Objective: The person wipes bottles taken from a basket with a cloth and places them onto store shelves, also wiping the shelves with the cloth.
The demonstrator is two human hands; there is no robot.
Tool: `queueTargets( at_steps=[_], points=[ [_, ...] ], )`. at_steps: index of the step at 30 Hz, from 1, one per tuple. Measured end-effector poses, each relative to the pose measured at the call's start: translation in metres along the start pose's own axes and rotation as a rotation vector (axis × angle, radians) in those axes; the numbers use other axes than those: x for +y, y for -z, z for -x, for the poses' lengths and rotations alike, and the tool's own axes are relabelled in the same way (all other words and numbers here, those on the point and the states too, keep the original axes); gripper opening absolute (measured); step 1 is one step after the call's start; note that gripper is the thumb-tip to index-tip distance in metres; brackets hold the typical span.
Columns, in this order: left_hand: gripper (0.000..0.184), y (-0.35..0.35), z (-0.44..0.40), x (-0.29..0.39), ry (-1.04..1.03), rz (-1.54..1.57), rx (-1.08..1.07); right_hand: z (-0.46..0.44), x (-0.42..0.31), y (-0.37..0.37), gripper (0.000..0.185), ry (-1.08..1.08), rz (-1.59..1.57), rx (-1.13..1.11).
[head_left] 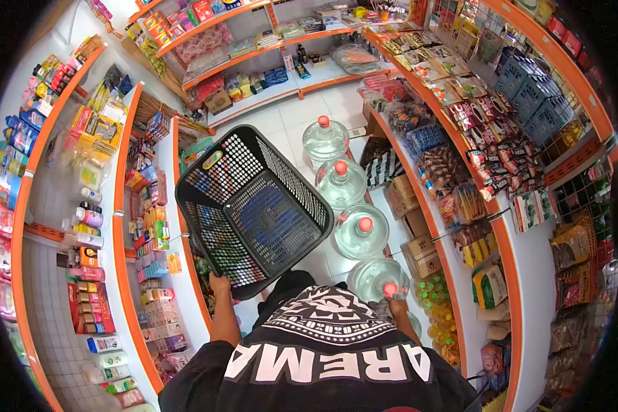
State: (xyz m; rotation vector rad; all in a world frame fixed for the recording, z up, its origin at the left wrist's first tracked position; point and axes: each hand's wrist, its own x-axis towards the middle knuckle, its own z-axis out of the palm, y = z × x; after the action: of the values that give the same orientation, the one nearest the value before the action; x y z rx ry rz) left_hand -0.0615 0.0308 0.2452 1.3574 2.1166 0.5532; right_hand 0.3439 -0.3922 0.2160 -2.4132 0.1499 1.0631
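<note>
My left hand (220,283) is closed on the near rim of a large black plastic basket (316,209). The basket is tilted with its mouth toward me, and nothing shows inside it. My right hand (395,306) is at the neck of the nearest clear water jug (369,277), just below its red cap; the fingers look curled round it but are partly hidden. This jug seems to lean slightly toward me. Beyond it, a second jug (353,237), a third jug (343,189) and a farther jug (329,145) stand in a row, each with a red cap.
Shelves with orange edges line both sides of the narrow aisle. Toiletries (89,257) fill the left shelf; snack packets (494,117) hang on the right. Cardboard boxes (419,254) and bottles of yellow liquid (441,328) stand low at right. White floor tiles (295,113) show beyond the basket.
</note>
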Motion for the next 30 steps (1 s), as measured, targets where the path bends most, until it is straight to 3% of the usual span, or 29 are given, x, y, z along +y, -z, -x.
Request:
queueTargets(
  at_steps=[4,5,7,9,11,15,18,21,23,26,28,29,30],
  points=[
    [0.043,0.018,0.037,0.065,-0.030,0.077,0.023,-0.014,0.008,-0.005,0.060,0.086,0.008,0.005],
    [0.043,0.011,0.019,0.056,-0.021,0.082,0.030,-0.022,0.010,-0.007,0.060,0.135,-0.009,0.004],
    [0.040,-0.007,-0.018,0.030,-0.211,-0.032,-0.071,-0.040,0.014,-0.008,0.059,0.074,0.027,-0.015],
    [0.036,-0.017,-0.011,0.044,-0.285,-0.068,0.077,-0.051,0.017,-0.005,0.059,-0.061,0.076,-0.040],
    [0.036,-0.036,-0.042,0.033,-0.347,-0.048,0.022,-0.057,0.015,0.000,0.059,-0.039,0.072,-0.038],
    [0.037,-0.030,-0.033,0.065,-0.271,-0.066,0.054,-0.081,0.033,-0.005,0.061,-0.016,0.027,-0.046],
    [0.043,-0.027,-0.038,0.069,-0.178,0.022,-0.076,-0.102,0.066,-0.010,0.062,-0.037,0.013,-0.070],
    [0.048,-0.017,-0.023,0.078,-0.161,-0.023,-0.128,-0.098,0.074,-0.008,0.061,0.169,0.304,-0.118],
    [0.051,-0.006,-0.015,0.083,-0.156,-0.051,-0.157,-0.090,0.071,-0.008,0.061,0.142,0.284,-0.137],
    [0.044,-0.006,-0.015,0.093,-0.227,-0.131,-0.009,-0.062,0.063,-0.002,0.061,0.076,0.208,-0.139],
    [0.050,-0.025,-0.051,0.075,-0.298,-0.350,0.093,-0.038,0.050,-0.003,0.063,0.096,0.100,-0.022],
    [0.056,-0.032,-0.067,0.074,-0.374,-0.303,0.130,-0.038,0.049,-0.003,0.064,0.088,0.047,0.029],
    [0.059,-0.033,-0.061,0.084,-0.514,-0.370,0.338,-0.037,0.047,-0.002,0.064,0.083,-0.006,0.081]
  ],
)
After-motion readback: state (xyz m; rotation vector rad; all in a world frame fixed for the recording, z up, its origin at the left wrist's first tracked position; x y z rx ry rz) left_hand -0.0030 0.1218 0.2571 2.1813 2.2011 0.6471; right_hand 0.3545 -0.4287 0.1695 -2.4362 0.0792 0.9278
